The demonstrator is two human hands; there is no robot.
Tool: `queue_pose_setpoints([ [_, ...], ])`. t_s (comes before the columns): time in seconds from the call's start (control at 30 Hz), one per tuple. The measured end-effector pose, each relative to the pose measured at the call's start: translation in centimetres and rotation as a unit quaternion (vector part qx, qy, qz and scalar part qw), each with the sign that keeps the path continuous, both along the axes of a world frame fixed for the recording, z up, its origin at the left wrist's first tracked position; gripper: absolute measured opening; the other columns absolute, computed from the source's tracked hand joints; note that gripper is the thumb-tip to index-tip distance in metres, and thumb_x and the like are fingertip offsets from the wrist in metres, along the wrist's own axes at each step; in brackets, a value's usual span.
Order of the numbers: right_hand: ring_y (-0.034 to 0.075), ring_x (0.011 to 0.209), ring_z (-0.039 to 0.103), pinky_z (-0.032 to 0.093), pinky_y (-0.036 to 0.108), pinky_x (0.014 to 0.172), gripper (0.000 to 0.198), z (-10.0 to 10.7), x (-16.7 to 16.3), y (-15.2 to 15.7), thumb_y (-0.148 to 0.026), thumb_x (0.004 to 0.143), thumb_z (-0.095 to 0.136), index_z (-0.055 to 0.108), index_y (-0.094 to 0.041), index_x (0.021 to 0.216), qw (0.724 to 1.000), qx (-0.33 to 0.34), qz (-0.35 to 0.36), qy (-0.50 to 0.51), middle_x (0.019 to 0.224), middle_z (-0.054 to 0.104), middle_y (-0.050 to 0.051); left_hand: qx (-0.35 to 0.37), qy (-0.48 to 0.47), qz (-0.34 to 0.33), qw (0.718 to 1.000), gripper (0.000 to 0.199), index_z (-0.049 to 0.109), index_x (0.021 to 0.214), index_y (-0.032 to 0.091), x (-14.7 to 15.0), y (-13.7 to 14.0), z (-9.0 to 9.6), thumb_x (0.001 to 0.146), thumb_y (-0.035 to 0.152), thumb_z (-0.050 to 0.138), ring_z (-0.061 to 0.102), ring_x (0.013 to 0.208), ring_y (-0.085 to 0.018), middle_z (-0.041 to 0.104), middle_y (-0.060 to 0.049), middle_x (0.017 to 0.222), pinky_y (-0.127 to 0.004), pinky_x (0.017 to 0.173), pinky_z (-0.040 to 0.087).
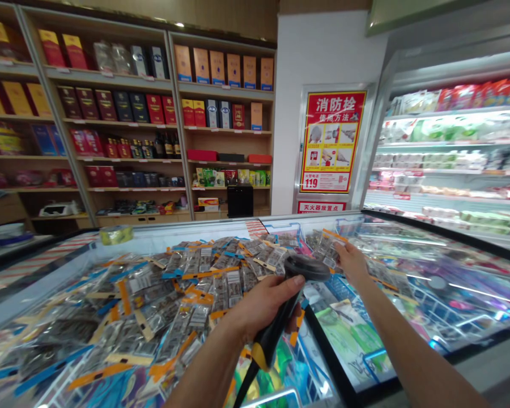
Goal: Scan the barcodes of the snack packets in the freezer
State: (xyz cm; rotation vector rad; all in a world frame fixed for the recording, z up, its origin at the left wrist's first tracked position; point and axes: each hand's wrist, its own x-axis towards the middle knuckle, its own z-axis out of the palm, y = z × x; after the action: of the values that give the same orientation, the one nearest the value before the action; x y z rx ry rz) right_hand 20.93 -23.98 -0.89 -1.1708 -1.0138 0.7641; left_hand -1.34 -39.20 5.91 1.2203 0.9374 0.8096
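At frame centre I noted the left hand [276,306], fingers wrapped round a black scanner [308,269], while right of centre the right hand [352,260] apparently pinched a clear packet [323,247], best held flat, facing the scanner's head.

The freezer [329,351] is before the person, and the packets [204,260] lie on top of it, mostly on the left side. The scanner [283,318] is in the left hand [268,303], at the near side of the packets. The right hand [352,262] is to the right of the scanner and farther away, at a packet [325,249]. The tape [117,234] is at the far left edge of the freezer. Behind the freezer stand the shelves [177,113], with boxes [106,105] on them. To their right is the poster [332,141]; the fridge [471,71] stands right of it.
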Motion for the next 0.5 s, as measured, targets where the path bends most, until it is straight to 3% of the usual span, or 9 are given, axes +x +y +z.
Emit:
queue_pose_setpoints([
  [0.5,0.016,0.051,0.056,0.043,0.024,0.044,0.034,-0.42,0.17,0.24,-0.041,0.066,0.046,0.062,-0.015,0.08,0.995,0.012,-0.019,-0.093,0.05,0.06,0.001,0.038,0.009,-0.021,0.999,0.035,0.043,0.069,0.015,-0.13,-0.7,0.77,0.066,0.049,0.053,0.047,0.04,-0.007,0.051,0.002,0.055,-0.02,0.041,0.036],
])
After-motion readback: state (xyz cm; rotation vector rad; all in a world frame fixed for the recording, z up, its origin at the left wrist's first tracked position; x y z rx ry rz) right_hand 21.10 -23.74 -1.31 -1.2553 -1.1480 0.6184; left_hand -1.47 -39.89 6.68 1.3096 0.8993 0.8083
